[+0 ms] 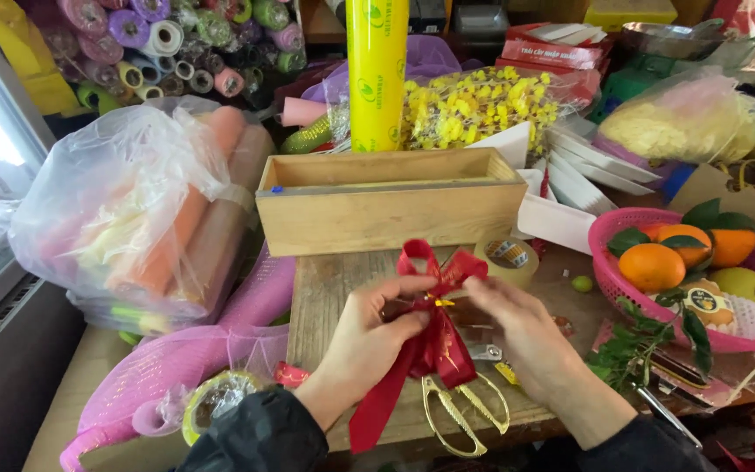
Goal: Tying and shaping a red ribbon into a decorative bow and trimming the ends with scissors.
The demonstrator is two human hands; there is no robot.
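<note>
Both hands pinch a red bow [434, 301] above gold scissors [465, 411]. Left hand [369, 336] grips its knot; right hand [517, 319] fingers close beside it, tails hanging toward the person.

A tall yellow roll [377, 74] with green printed emblems stands at top centre. Right of it, near the upper edge, lie flat red cartons [552, 51] with white lettering. A clear plastic bag [124, 201] of orange rolls fills the left. At right, a round sticker [703, 300] sits on fruit in the pink basket [613, 284].
</note>
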